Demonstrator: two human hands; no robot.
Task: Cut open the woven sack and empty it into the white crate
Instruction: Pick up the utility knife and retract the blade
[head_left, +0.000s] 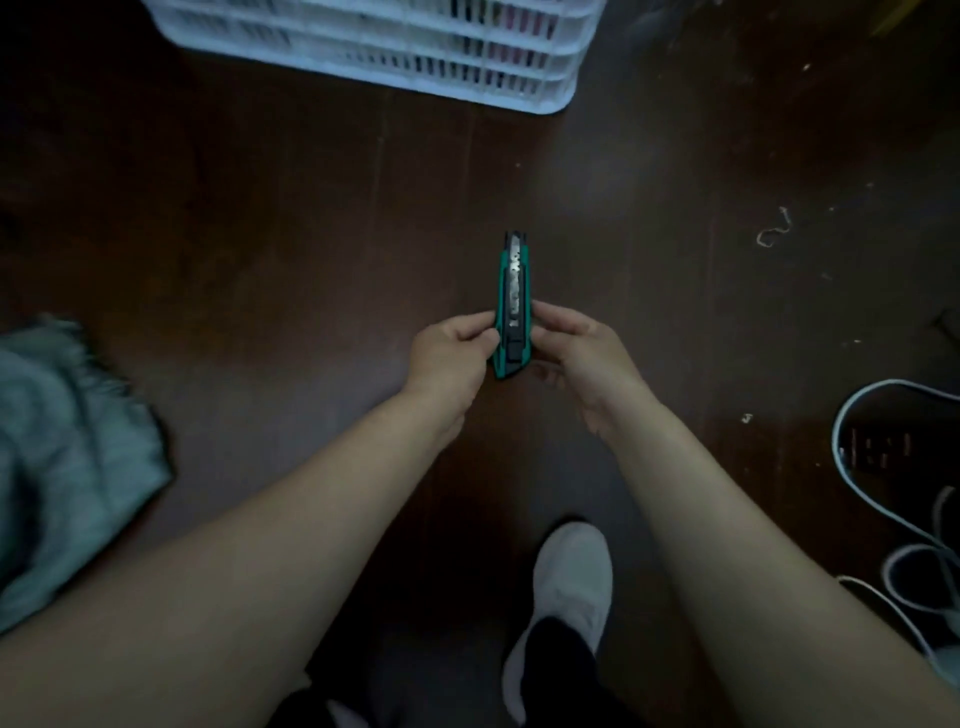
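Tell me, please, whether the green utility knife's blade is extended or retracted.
Seemingly retracted: the slider sits near the rear of the utility knife, between the left hand and right hand, and no blade projects past the nose.

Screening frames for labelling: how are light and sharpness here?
Head view: dim, the floor nearly black with a faint sheen; the knife, left hand and right hand read fairly sharp; the sack at the left edge is smeared by blur; the crate is the brightest patch.
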